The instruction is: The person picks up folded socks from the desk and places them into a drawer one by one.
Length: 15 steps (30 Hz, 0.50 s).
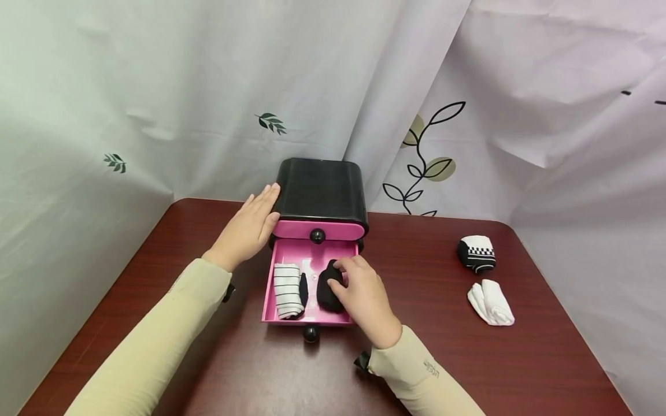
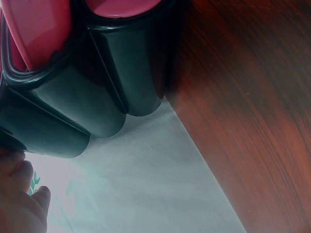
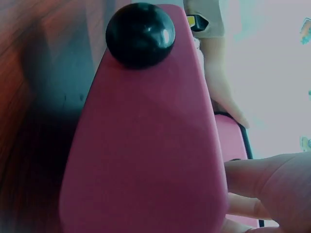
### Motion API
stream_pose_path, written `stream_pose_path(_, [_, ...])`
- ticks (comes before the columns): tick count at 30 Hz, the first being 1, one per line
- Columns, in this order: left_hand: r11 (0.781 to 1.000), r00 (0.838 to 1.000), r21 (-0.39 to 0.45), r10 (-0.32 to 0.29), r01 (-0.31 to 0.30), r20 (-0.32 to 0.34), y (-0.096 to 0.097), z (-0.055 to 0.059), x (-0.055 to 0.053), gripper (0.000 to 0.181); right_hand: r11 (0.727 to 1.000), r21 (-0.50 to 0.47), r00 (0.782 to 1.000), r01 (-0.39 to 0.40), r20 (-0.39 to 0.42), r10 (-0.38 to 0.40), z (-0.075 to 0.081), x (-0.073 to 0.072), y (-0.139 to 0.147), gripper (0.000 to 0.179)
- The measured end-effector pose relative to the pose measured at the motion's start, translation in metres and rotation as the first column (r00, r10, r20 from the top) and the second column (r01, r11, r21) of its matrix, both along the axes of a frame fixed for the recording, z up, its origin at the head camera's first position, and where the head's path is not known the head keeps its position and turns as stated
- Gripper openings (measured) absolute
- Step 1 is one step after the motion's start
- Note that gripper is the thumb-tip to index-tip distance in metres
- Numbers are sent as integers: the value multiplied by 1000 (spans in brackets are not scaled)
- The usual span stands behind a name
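Observation:
A small black drawer cabinet [image 1: 319,188] stands at the back of the table, its lower pink drawer [image 1: 293,251] pulled out. My left hand [image 1: 250,228] rests with extended fingers against the cabinet's left side. Inside the drawer, on the right, lies a folded black sock [image 1: 326,293]. My right hand [image 1: 366,297] reaches over the drawer's right wall and holds this sock between thumb and fingers. A white sock with dark stripes [image 1: 287,289] lies folded in the drawer's left part. In the right wrist view, the drawer front [image 3: 146,141] hides the socks.
Toward the table's right side lie a black-and-white checkered sock [image 1: 477,253] and a folded white sock [image 1: 491,303]. The upper drawer [image 1: 291,229] is closed. A round black knob [image 1: 311,333] sticks out from the open drawer. A pale curtain [image 1: 218,86] hangs behind the table.

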<state>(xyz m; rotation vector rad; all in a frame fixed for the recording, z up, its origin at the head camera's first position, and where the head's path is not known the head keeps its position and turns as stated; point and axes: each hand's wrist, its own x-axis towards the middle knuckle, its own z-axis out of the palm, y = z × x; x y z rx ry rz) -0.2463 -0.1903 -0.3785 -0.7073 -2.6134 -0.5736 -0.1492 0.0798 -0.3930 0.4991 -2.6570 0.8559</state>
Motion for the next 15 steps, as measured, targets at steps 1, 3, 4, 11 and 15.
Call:
stream_pose_path(1, [1000, 1000, 1, 0, 0, 0, 0, 0, 0, 60, 1000, -2, 1000, 0, -8, 0, 0, 0, 1, 25])
stream_pose_path(3, [1000, 1000, 1, 1, -1, -1, 0, 0, 0, 60, 1000, -10, 1000, -4, -19, 4, -1, -1, 3, 21])
stream_pose_path(4, [1000, 1000, 1, 1, -1, -1, 0, 0, 0, 60, 1000, -17, 1000, -8, -20, 8, -1, -2, 4, 19])
stream_pose_path(11, [1000, 1000, -6, 1, -1, 3, 0, 1, 1, 60, 998, -57, 1000, -25, 9, 26, 0, -1, 9, 13])
stream_pose_path(15, [1000, 1000, -12, 4, -4, 9, 0, 1, 1, 61, 994, -99, 999, -35, 24, 37, 3, 1, 12, 13])
